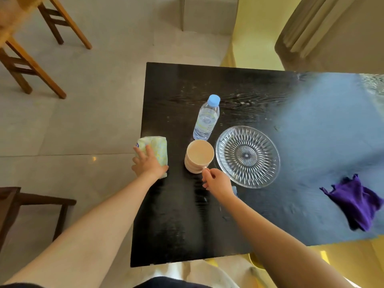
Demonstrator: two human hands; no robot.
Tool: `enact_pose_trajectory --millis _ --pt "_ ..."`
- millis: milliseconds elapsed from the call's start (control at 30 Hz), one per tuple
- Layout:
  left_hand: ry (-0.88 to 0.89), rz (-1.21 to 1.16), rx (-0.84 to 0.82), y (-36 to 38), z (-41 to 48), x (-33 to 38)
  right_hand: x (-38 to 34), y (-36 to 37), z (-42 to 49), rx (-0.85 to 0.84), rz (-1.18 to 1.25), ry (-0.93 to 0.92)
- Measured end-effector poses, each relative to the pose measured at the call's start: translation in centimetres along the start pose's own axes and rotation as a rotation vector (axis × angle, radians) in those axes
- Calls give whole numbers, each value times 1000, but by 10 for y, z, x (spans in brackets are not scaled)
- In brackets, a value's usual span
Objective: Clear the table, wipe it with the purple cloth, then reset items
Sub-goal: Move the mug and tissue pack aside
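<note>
On a dark desk (pixel 187 225) in a tiled room, a person reaches with both arms toward a small set of tableware. The left grip (pixel 147 163) curls over a soft tissue pack (pixel 155 146) at the desk's left edge, fingers across its top and thumb tucked at its near side. The right grip (pixel 218 183) pinches the small handle of a pale ribbed mug (pixel 199 156). The mug stands upright near the middle of the desk, just beside a cut-glass plate (pixel 247 155) and just in front of a capped water bottle (pixel 205 119). The purple cloth (pixel 357 204) lies crumpled and untouched near the desk's right edge, well apart from both hands.

Whether the two pieces are being lifted off or put down cannot be told from this single view. With every item on the surface and the cloth idle, it reads more like the clearing. Done well, the mug comes straight up before it travels, since plate and bottle crowd it on two sides and a sideways drag could topple the tall bottle. The pinch on the handle is slight, so the mug should be kept level; whether it holds liquid is unclear. The tissue pack appears to overhang the edge a little and will squash, so a gentle squeeze is enough.
</note>
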State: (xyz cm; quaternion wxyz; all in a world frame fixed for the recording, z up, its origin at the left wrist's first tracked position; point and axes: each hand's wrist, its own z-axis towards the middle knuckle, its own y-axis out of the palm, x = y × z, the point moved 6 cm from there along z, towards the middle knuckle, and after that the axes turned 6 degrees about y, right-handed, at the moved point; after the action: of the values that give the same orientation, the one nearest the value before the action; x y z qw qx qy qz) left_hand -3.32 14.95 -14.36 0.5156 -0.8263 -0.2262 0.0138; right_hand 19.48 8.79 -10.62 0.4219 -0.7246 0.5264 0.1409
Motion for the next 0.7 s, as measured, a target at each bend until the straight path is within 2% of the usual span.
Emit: enact_pose_trajectory --millis 133,433,700 --pt "43 42 43 -4 1 8 -1 -15 4 15 3 -23" --pt "58 -47 155 -15 -8 9 -8 -47 7 26 -27 -101" --pt "125 -131 227 -12 -57 32 3 -82 -12 60 -49 -207"
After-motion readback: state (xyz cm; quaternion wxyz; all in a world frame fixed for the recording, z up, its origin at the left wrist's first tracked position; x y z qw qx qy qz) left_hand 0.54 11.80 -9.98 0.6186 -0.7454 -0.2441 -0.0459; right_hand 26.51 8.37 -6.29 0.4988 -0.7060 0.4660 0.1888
